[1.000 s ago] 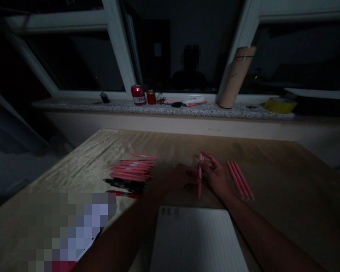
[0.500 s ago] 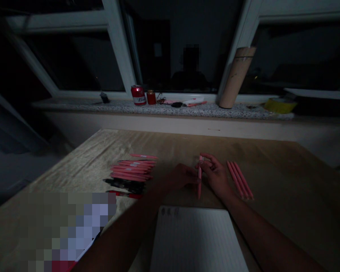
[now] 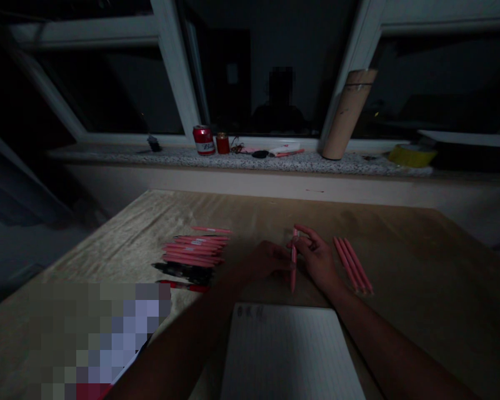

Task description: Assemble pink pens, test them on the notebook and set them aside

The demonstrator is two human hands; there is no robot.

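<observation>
A pink pen (image 3: 293,282) is held nearly upright in the picture, tip toward me, between my two hands above the table. My right hand (image 3: 319,262) pinches its upper part with the thumb and fingers. Lower on the barrel, the fingertips of my left hand (image 3: 270,260) close on it from the left, partly in shadow. Three pink pens (image 3: 353,265) lie side by side just right of my right hand. On the left is a pile of pink pens (image 3: 194,251), some with white labels, and one more pink pen (image 3: 211,229) lies apart behind it.
Black pens (image 3: 184,271) and a red pen (image 3: 182,285) lie in front of the pile. A lined notebook (image 3: 291,355) sits between my forearms. The wooden table (image 3: 250,214) meets a wall below a windowsill (image 3: 162,159) with a red can (image 3: 204,140), jar (image 3: 222,143), tall flask (image 3: 348,116) and yellow tape roll (image 3: 412,155).
</observation>
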